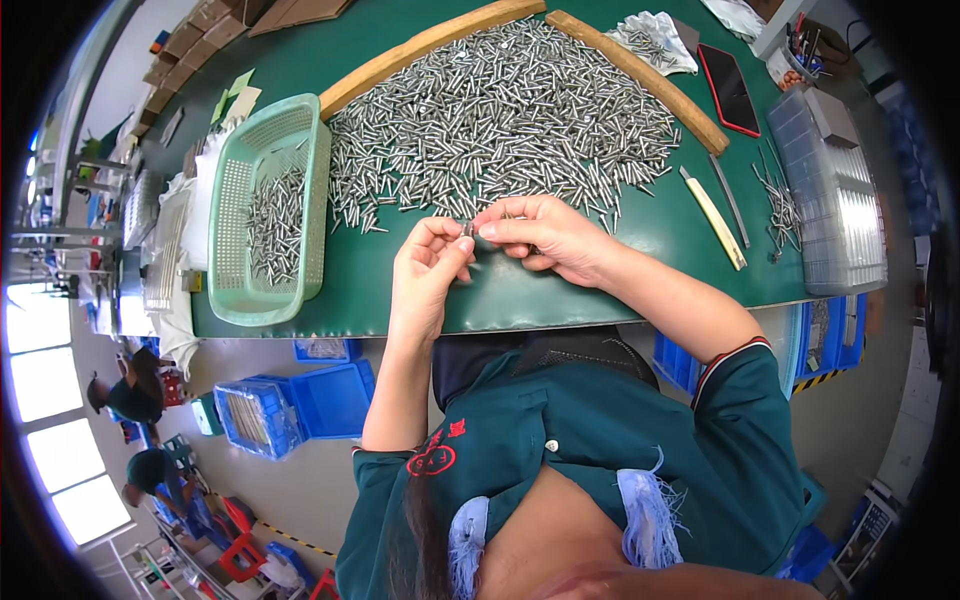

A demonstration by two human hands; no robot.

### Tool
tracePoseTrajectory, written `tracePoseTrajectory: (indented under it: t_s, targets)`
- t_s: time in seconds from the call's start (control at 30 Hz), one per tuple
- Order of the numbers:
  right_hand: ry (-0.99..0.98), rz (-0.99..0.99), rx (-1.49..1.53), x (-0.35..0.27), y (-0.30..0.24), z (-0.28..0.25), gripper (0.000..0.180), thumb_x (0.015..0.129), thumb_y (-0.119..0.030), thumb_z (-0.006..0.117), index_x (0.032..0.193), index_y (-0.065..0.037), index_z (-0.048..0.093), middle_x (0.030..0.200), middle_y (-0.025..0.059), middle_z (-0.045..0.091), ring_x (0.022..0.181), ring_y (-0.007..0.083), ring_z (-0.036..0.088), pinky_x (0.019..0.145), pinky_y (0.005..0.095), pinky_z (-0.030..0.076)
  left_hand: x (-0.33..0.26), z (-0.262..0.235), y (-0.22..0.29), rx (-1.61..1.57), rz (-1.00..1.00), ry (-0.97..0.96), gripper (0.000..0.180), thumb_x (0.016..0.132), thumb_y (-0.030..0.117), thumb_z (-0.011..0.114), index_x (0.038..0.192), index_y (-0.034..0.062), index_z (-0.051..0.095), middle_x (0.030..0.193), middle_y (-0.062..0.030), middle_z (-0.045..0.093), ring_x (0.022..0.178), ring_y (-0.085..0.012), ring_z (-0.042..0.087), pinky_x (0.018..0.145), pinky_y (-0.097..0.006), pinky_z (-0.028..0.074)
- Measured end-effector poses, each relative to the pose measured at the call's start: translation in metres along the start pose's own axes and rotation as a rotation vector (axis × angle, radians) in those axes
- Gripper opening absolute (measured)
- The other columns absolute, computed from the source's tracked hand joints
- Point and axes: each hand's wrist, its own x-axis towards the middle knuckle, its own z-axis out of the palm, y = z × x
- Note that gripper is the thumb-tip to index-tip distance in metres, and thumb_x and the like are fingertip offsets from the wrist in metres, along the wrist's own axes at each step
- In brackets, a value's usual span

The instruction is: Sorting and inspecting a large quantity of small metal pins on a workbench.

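Over the near part of the green table, my left hand (428, 262) and my right hand (548, 238) meet fingertip to fingertip. The thumb and forefinger of my left hand pinch a small silvery metal pin (467, 230). My right thumb and forefinger are closed right beside it, and its other fingers curl inward around what look like more metal pins, mostly hidden. Just beyond both hands spreads a large heap of metal pins (510, 120). To the left stands a pale green perforated basket (316, 205) with a smaller batch of pins (275, 225) in it.
Two wooden bars (425, 48) (645, 85) border the heap. On the right lie a red-edged phone (730, 90), a cutter knife (712, 215), a thin metal strip (730, 200), loose metal rods (780, 205) and a clear plastic case (830, 200). Blue bins (335, 400) stand below the table.
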Motion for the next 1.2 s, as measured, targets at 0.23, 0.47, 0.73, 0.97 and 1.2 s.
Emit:
tracePoseTrajectory:
  t_s: [0.23, 0.47, 0.73, 0.97, 1.2]
  targets:
    - [-0.014, -0.024, -0.069, 0.001, 0.004, -0.003, 0.016, 0.083, -0.018, 0.063, 0.095, -0.007, 0.060, 0.064, -0.0062, 0.043, 0.052, -0.0007, 0.032, 0.040, 0.0154, 0.017, -0.001, 0.001, -0.004, 0.089, 0.080, 0.021, 0.014, 0.082, 0.002, 0.061, 0.093, 0.0040, 0.052, 0.081, 0.0012, 0.055, 0.068, -0.0030, 0.051, 0.057, -0.016, 0.040]
    - [-0.008, -0.023, -0.071, 0.002, 0.005, -0.004, 0.016, 0.083, -0.018, 0.064, 0.095, -0.008, 0.060, 0.065, -0.0060, 0.043, 0.052, -0.0003, 0.031, 0.040, 0.0157, 0.017, -0.002, 0.003, -0.002, 0.105, 0.056, 0.017, 0.014, 0.081, 0.002, 0.062, 0.091, 0.0038, 0.051, 0.079, 0.0008, 0.055, 0.067, -0.0032, 0.051, 0.057, -0.017, 0.040]
    - [-0.008, -0.014, -0.083, 0.000, 0.001, 0.000, 0.016, 0.086, -0.024, 0.062, 0.089, -0.008, 0.059, 0.066, -0.0060, 0.043, 0.053, -0.0008, 0.032, 0.039, 0.0150, 0.017, -0.003, 0.007, -0.003, 0.137, 0.078, 0.017, 0.013, 0.082, 0.001, 0.061, 0.091, 0.0026, 0.051, 0.082, -0.0010, 0.055, 0.071, -0.0044, 0.052, 0.062, -0.017, 0.042]
    - [-0.074, 0.229, 0.418, 0.010, 0.003, -0.017, 0.020, 0.087, -0.024, 0.060, 0.084, -0.007, 0.052, 0.077, -0.0011, 0.049, 0.054, 0.0001, 0.038, 0.032, 0.0120, 0.022, -0.004, 0.016, -0.007, 0.323, 0.339, -0.018, 0.035, 0.082, 0.001, 0.061, 0.115, 0.0000, 0.050, 0.095, -0.0049, 0.056, 0.080, -0.0070, 0.052, 0.069, -0.021, 0.044]
    - [-0.112, 0.138, 0.577, 0.006, -0.004, -0.015, 0.015, 0.086, -0.023, 0.053, 0.085, -0.008, 0.052, 0.081, 0.0024, 0.051, 0.056, 0.0046, 0.041, 0.033, 0.0132, 0.022, 0.013, -0.013, -0.002, 0.530, 0.424, 0.244, 0.022, 0.084, 0.004, 0.059, 0.107, 0.0017, 0.057, 0.091, -0.0057, 0.058, 0.076, -0.0103, 0.055, 0.070, -0.023, 0.046]
